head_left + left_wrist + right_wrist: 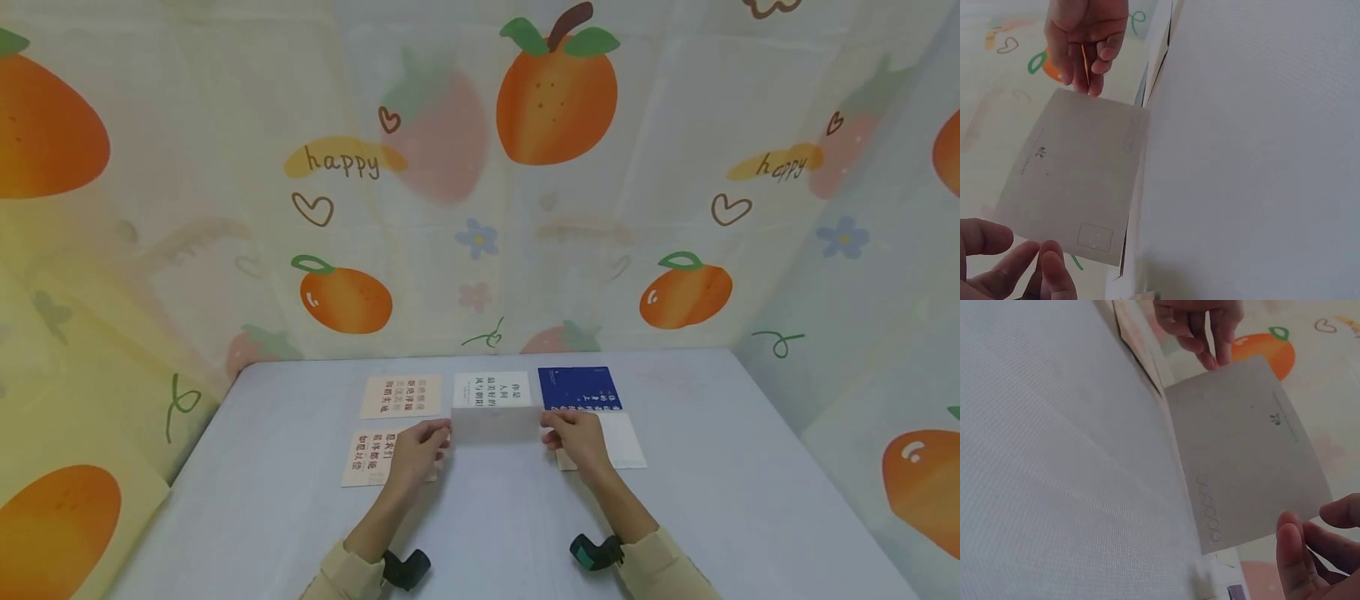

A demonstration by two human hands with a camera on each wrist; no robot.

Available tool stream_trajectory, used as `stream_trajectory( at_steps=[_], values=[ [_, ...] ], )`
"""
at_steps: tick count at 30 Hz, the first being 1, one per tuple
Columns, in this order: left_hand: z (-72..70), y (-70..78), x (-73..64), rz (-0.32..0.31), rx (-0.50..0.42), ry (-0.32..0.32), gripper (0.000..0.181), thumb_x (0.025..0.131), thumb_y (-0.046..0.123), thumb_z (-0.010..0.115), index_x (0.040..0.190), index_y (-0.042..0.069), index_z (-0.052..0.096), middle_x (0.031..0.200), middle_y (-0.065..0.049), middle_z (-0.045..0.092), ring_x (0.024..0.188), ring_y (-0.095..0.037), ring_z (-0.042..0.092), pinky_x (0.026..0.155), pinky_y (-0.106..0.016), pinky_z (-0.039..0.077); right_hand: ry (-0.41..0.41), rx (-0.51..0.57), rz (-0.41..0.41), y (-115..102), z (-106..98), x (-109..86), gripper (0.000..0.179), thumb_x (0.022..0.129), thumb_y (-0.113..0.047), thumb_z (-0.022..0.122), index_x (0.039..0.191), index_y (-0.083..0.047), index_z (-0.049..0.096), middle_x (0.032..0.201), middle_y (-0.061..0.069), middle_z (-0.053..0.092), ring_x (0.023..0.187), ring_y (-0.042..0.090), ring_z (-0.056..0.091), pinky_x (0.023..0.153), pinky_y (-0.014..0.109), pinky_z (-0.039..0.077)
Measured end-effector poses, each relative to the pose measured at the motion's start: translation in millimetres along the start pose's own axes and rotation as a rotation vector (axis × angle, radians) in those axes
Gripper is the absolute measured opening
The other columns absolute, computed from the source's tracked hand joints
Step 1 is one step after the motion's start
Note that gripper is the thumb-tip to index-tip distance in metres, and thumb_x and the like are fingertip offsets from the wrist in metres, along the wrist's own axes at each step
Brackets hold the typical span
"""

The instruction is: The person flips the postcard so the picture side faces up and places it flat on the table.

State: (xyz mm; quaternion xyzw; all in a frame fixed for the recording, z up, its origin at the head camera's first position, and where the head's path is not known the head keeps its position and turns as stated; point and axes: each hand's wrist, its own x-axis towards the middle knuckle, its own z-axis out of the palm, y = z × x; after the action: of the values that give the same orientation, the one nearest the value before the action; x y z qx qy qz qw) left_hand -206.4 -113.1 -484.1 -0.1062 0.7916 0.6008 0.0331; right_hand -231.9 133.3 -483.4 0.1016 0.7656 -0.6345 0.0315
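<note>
A postcard (495, 426) is held raised on its long edge, its plain back facing me. At its left side my left hand (417, 457) pinches the edge between thumb and fingers. My right hand (580, 442) pinches the opposite edge. Seen in the left wrist view, the postcard's back (1075, 169) carries a small printed mark and a stamp box; a row of small postcode boxes shows in the right wrist view on the same postcard (1241, 456). Just behind it lies a white card (480, 389) with dark lettering, partly covered by the raised one.
Two cream lettered cards, an upper one (401, 396) and a lower one (367, 458), lie on the left; my left hand partly covers the lower. On the right are a dark blue card (576, 387) and a pale card (624, 442). A white cloth covers the table (495, 533).
</note>
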Motion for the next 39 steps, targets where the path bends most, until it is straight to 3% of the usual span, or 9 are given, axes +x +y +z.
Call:
stream_trajectory(
  at_steps=[8, 17, 24, 30, 34, 39],
  values=[
    [0.2, -1.5, 0.2, -0.010, -0.001, 0.050, 0.031, 0.098, 0.021, 0.053, 0.120, 0.006, 0.068, 0.118, -0.013, 0.070, 0.098, -0.022, 0.062, 0.082, -0.033, 0.053, 0.001, 0.076, -0.014, -2.0, 2.2, -2.5, 0.026, 0.095, -0.007, 0.058, 0.110, 0.012, 0.067, 0.101, 0.025, 0.070, 0.065, 0.010, 0.063, 0.061, 0.019, 0.054],
    [-0.3, -0.4, 0.7, 0.018, -0.038, 0.100, 0.032, 0.097, 0.029, 0.057, 0.112, 0.004, 0.071, 0.111, -0.015, 0.071, 0.098, -0.022, 0.064, 0.082, -0.031, 0.054, 0.030, 0.123, 0.003, -4.3, 2.6, -5.0, 0.025, 0.093, -0.007, 0.062, 0.109, 0.011, 0.068, 0.099, 0.024, 0.071, 0.069, 0.012, 0.067, 0.067, 0.022, 0.057],
    [-1.2, -4.9, -0.4, 0.013, -0.023, 0.069, 0.028, 0.095, 0.021, 0.060, 0.116, 0.005, 0.070, 0.105, -0.013, 0.072, 0.094, -0.025, 0.065, 0.079, -0.033, 0.054, 0.051, 0.147, 0.032, 1.7, 2.9, -4.2, 0.023, 0.088, -0.002, 0.066, 0.109, 0.009, 0.069, 0.093, 0.014, 0.073, 0.065, 0.013, 0.066, 0.063, 0.022, 0.057],
    [-2.6, -9.7, 1.8, 0.040, 0.024, 0.049, 0.028, 0.094, 0.018, 0.061, 0.118, 0.007, 0.070, 0.102, -0.009, 0.073, 0.088, -0.019, 0.062, 0.073, -0.026, 0.051, 0.014, 0.128, 0.010, 7.2, 2.2, -3.9, 0.025, 0.088, 0.000, 0.065, 0.110, 0.010, 0.068, 0.082, 0.010, 0.071, 0.060, 0.011, 0.062, 0.060, 0.019, 0.054],
    [-3.5, -16.0, 4.2, 0.084, 0.091, 0.031, 0.030, 0.092, 0.013, 0.062, 0.120, 0.005, 0.068, 0.095, -0.010, 0.072, 0.078, -0.016, 0.061, 0.060, -0.021, 0.047, -0.019, 0.074, 0.013, 11.2, 2.2, -3.8, 0.026, 0.088, 0.000, 0.063, 0.112, 0.010, 0.067, 0.079, 0.009, 0.070, 0.059, 0.012, 0.060, 0.058, 0.019, 0.053],
    [-3.3, -23.1, 7.0, 0.091, 0.134, -0.022, 0.036, 0.091, 0.008, 0.061, 0.126, 0.002, 0.064, 0.086, -0.008, 0.069, 0.068, -0.014, 0.058, 0.052, -0.020, 0.045, -0.030, -0.017, 0.026, 16.3, 3.8, -4.1, 0.025, 0.089, -0.002, 0.063, 0.111, 0.008, 0.068, 0.084, 0.013, 0.071, 0.060, 0.013, 0.059, 0.058, 0.021, 0.052]
  ],
)
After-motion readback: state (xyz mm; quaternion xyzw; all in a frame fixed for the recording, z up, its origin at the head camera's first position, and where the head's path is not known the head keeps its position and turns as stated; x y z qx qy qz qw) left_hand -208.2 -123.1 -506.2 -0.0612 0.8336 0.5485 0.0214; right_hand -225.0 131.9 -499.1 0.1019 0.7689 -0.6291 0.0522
